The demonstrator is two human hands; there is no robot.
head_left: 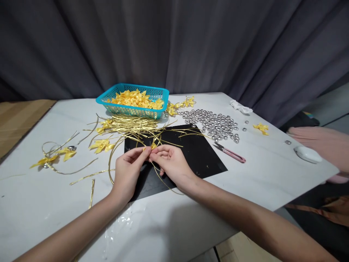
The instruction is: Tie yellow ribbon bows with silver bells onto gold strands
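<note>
Over a black mat (191, 153), my left hand (128, 165) and my right hand (174, 163) meet fingertip to fingertip. Both are closed in a pinch on a small yellow ribbon flower (153, 146), mostly hidden by the fingers. A thin gold cord (167, 182) trails from beneath the fingertips towards the mat's front edge. Just beyond the hands lies a pile of gold cords (133, 124), some reaching onto the mat. Left of my left hand rests a loose yellow ribbon flower (102, 145). Farther left are ribbon flowers joined with cord and silver beads (71, 148).
A blue basket (109, 105) of yellow ribbon flowers stands at the back. Many silver beads (218, 123) spread behind the mat, with pink-handled thread snips (231, 154) nearby. On the right are a white dish (308, 154), a crumpled tissue (241, 107) and another yellow flower (261, 128).
</note>
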